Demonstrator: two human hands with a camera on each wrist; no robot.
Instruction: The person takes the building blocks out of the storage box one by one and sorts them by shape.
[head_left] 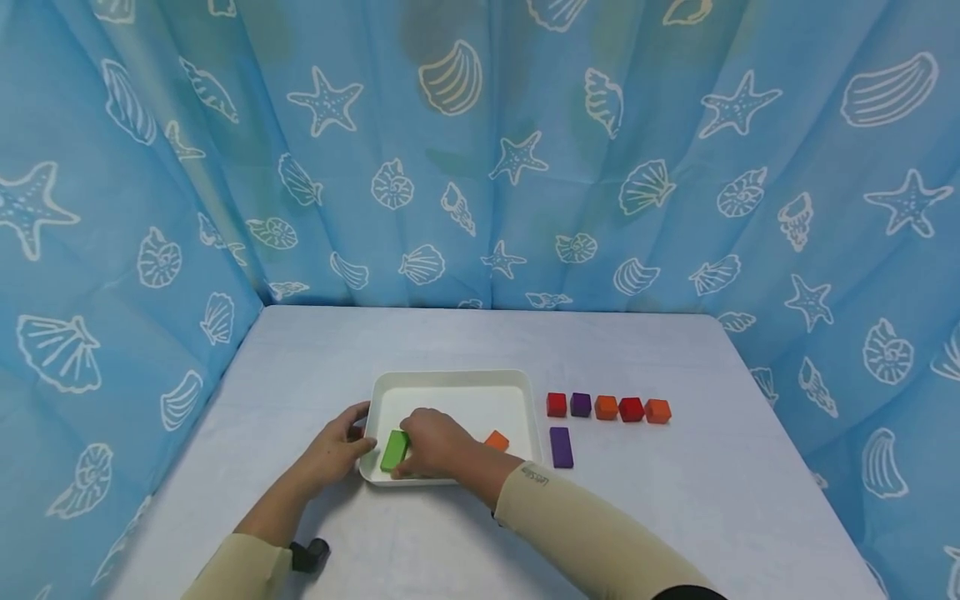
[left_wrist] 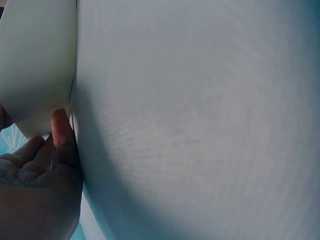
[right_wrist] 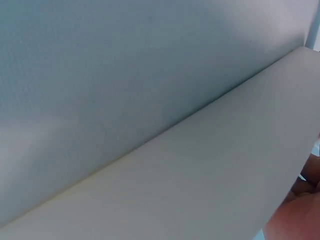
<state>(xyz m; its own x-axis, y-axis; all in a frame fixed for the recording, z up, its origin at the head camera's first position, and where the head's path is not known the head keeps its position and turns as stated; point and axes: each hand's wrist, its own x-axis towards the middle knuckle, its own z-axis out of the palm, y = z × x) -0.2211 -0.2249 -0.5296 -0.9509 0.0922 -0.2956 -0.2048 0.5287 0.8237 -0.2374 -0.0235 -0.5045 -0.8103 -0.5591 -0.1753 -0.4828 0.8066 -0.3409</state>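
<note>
A white tray (head_left: 465,386) lies on the table in the head view. My left hand (head_left: 333,448) holds its left side, the thumb at the rim; a small red patch (head_left: 357,432) shows between thumb and fingers, mostly hidden. In the left wrist view the thumb (left_wrist: 61,129) lies against the tray's outer wall (left_wrist: 37,65). Reaching over the front rim, my right hand (head_left: 435,444) pinches a green rectangular block (head_left: 393,451) by its ends, at the tray's left part. An orange block (head_left: 497,440) sits in the tray beyond the right wrist, partly covered by it.
Right of the tray stands a row of cubes: red (head_left: 557,405), purple (head_left: 581,405), orange (head_left: 606,407), red (head_left: 632,409) and orange (head_left: 657,411). A purple rectangular block (head_left: 561,447) lies in front of them. Blue shell-print curtains (head_left: 480,208) surround the white table (head_left: 637,358).
</note>
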